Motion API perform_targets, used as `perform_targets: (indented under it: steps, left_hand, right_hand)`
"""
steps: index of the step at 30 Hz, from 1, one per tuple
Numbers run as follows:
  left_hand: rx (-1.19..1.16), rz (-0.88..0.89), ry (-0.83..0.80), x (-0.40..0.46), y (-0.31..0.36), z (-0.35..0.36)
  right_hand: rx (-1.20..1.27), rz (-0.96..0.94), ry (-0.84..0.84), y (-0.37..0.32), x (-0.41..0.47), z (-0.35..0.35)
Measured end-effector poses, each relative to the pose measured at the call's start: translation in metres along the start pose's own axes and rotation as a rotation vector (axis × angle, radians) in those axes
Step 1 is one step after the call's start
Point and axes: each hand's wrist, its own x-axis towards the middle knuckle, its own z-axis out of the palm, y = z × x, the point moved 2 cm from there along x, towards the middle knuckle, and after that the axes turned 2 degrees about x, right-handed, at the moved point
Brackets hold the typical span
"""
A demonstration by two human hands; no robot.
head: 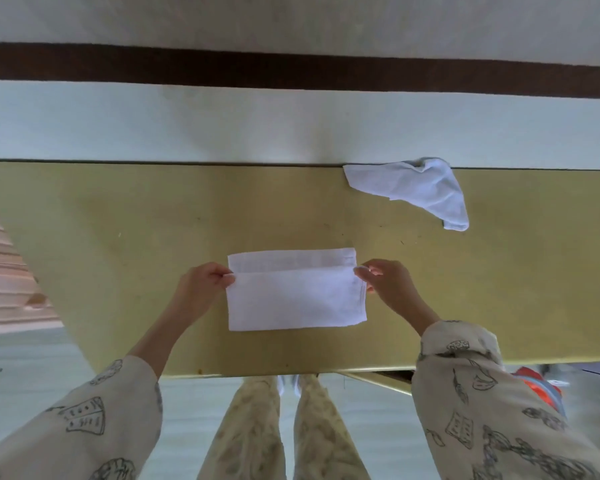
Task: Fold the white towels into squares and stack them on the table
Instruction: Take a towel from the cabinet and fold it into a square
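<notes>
A white towel [295, 299] lies on the yellow-green table [118, 237], with its near half laid over the far half and a strip of the lower layer showing along the far edge. My left hand [201, 285] pinches the upper layer's far left corner. On the other side, my right hand [388, 282] pinches the far right corner. A second white towel [420, 188] lies crumpled and unfolded at the table's far edge, to the right.
The table's near edge [291, 370] runs just above my legs. A wall with a dark band stands behind the table. Pink steps [7, 271] show at the left, and an orange and blue object [541, 386] sits low at the right.
</notes>
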Motion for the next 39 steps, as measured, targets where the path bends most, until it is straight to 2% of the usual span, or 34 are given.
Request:
perform_targets:
  steps: [6,24,29,32,34,36,39]
  left_hand:
    - [-0.16,-0.077,0.011,0.033,-0.003,0.006]
    - [-0.147,-0.11,0.121,0.043,-0.004,0.016]
    - [-0.017,-0.132,0.164,0.043,-0.003,0.016]
    - [0.255,0.029,0.291,0.041,0.006,0.016]
    - [0.4,0.235,0.302,0.04,0.016,0.023]
    - [0.479,0.381,0.23,0.04,0.025,0.038]
    - [0.489,0.42,0.151,0.043,0.036,0.057]
  right_hand:
    - [0.049,0.042,0.049,0.0,0.039,0.011]
    - [0.053,0.082,0.177,0.005,0.055,0.024]
    - [-0.033,0.041,0.244,0.004,0.054,0.027]
    - [-0.255,-0.211,0.312,-0.006,0.05,0.032]
    - [-0.415,-0.411,0.222,-0.015,0.048,0.044]
    - [-0.504,-0.495,0.118,-0.022,0.049,0.057]
    - [-0.551,-0.507,0.05,-0.031,0.054,0.069]
